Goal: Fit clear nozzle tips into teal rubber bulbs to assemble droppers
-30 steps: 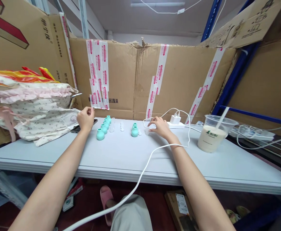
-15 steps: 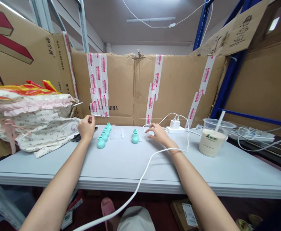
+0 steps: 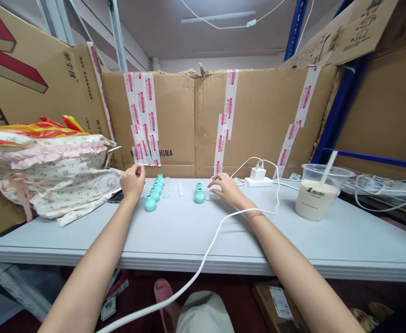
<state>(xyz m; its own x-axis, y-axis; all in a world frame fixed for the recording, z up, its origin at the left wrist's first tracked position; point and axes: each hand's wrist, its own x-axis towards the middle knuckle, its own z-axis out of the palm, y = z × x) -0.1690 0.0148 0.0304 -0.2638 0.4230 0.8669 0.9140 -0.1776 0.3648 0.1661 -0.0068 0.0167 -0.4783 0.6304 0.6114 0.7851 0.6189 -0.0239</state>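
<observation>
My left hand (image 3: 132,181) is closed, fingers curled in at the back left of the table, beside a row of several turquoise round bulbs (image 3: 150,203) with short open necks. Whether anything is inside its fingers is hidden. To the right of that row lie clear pieces (image 3: 166,189) and a line of small whitish pieces (image 3: 181,189). Two more turquoise bulbs (image 3: 199,195) stand one behind the other near the middle. Just right of them, my right hand (image 3: 227,189) reaches over small clear pieces (image 3: 208,196), its thumb and fingers apart.
A white cable (image 3: 206,252) crosses the table front toward a white charger (image 3: 258,174) on a power strip. At right stands a plastic drink cup (image 3: 315,199) with a straw. A floral cloth bag (image 3: 60,175) sits at left, and a cardboard wall (image 3: 175,115) closes the back.
The camera view has shifted slightly, so the table items appear a little further right. My right hand has come slightly closer to the two bulbs. My left hand stays closed.
</observation>
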